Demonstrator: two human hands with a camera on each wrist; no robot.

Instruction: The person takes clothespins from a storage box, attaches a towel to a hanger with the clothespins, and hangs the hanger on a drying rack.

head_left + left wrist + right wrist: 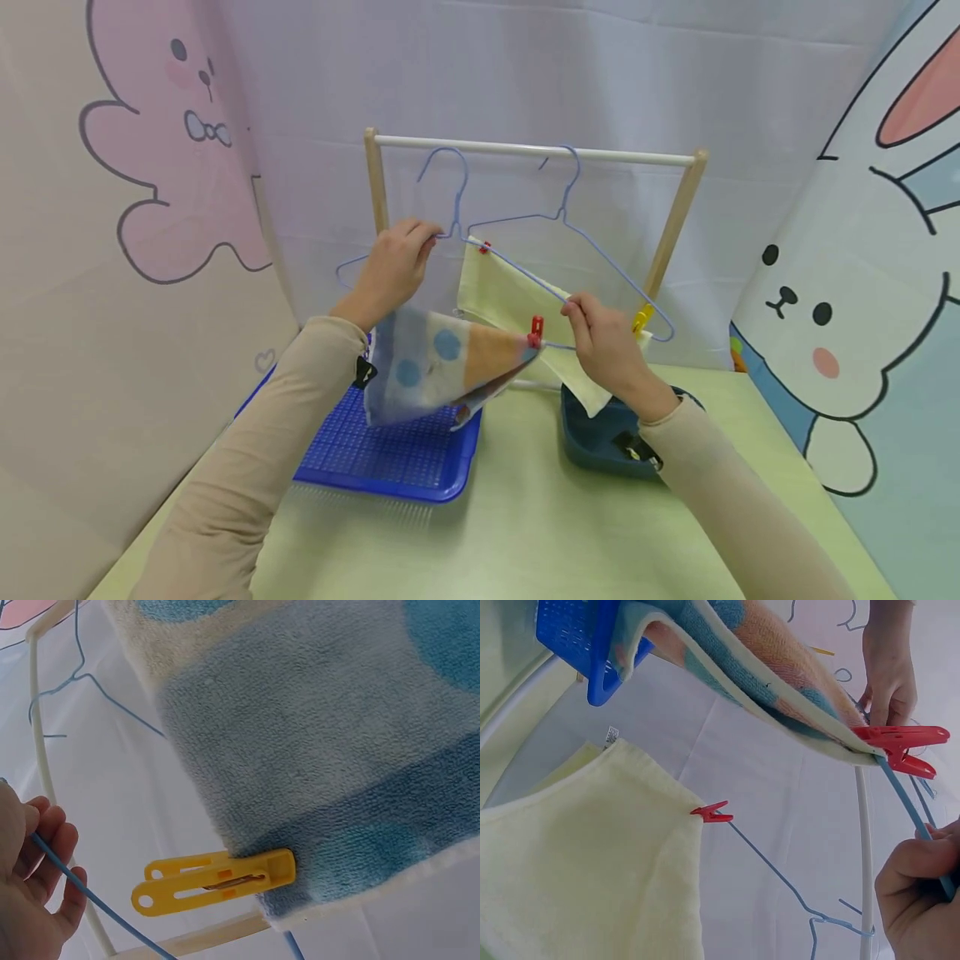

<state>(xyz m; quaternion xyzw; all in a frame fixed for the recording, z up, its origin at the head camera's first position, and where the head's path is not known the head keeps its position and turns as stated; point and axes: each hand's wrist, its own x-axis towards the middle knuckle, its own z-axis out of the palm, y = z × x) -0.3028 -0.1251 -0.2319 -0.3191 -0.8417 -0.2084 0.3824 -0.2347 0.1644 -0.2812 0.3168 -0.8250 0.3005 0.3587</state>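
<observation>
My left hand (393,267) pinches a blue clothes hanger (517,268) just left of its neck. The right hand (607,342) grips the hanger's sloping right side. From the hanger's lower bar hangs a patterned towel (427,367), blue, grey and orange with dots. A red clothespin (536,331) clips one corner of it, and a yellow clothespin (217,881) holds another, seen in the left wrist view. The held hanger's hook is in front of the rack's rod; whether they touch I cannot tell.
On the wood-and-white rack (525,148) hangs a second blue hanger (600,250) with a pale yellow towel (495,287), clipped by a small red clothespin (712,812) and a yellow one (642,318). A blue basket (375,483) stands left, a dark teal bin (600,458) right.
</observation>
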